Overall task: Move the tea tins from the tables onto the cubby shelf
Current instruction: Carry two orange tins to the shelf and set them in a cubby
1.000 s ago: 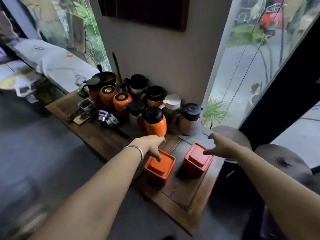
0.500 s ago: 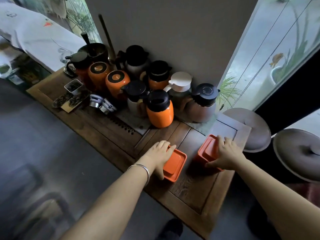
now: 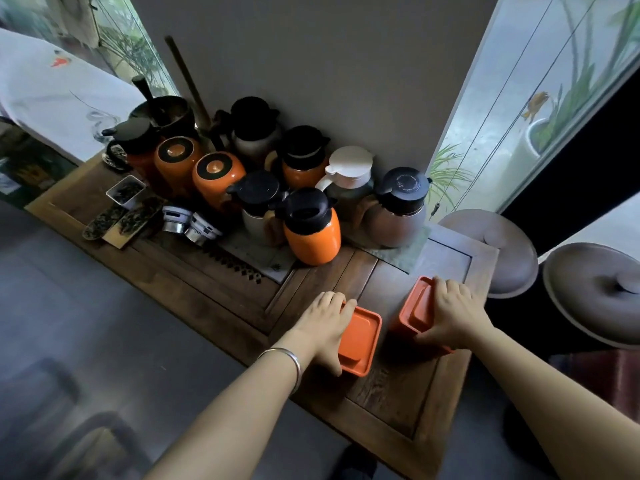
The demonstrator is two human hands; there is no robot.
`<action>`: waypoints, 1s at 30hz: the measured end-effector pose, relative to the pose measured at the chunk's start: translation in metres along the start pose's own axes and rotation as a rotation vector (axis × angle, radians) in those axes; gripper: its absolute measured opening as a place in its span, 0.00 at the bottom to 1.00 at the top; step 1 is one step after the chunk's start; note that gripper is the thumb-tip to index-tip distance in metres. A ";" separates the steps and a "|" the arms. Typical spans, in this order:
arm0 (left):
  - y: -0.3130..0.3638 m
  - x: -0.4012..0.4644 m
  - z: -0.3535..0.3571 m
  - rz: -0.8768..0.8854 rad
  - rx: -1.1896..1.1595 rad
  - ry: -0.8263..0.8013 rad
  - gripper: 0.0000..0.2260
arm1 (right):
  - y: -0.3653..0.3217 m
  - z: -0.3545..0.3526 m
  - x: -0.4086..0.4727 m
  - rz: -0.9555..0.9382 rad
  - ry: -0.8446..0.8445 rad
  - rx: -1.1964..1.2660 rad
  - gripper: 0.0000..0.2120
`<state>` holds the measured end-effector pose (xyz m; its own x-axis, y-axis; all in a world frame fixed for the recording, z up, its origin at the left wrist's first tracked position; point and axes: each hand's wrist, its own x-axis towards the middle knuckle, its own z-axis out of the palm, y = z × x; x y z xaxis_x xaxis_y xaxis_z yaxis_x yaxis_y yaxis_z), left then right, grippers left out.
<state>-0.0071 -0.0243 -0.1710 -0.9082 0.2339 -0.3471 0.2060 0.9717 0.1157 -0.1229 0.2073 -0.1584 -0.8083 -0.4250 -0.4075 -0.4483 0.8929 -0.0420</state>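
Plainly, both hands had closed on their loads. The left hand (image 3: 323, 322) gripped the left tea tin (image 3: 360, 341) with fingers curled over its far edge and thumb at the near edge, and the right hand (image 3: 450, 315) clamped the right tea tin (image 3: 414, 311) the same way. Both tins sat on the near end of the wooden table (image 3: 391, 396), just in front of the orange flask (image 3: 313, 232). To lift well, I judged she should squeeze the sides rather than the lids, raise both straight up and keep them level, clear of that flask. Half a second before, the grips looked much the same, and a second before, the hands were only reaching, fingers not yet round the tins.
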 end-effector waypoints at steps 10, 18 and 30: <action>0.036 0.042 -0.087 0.048 0.050 -0.004 0.50 | 0.059 -0.063 -0.065 0.069 -0.004 0.042 0.54; 0.164 0.105 -0.202 0.334 0.109 0.061 0.42 | 0.169 -0.145 -0.184 0.303 0.131 0.211 0.54; 0.487 0.083 -0.291 0.644 0.028 0.033 0.24 | 0.305 -0.137 -0.523 0.790 0.340 0.374 0.41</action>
<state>-0.0878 0.4586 0.1276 -0.6104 0.7696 -0.1877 0.7225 0.6380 0.2664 0.1112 0.6813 0.1675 -0.9210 0.3567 -0.1568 0.3819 0.9062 -0.1816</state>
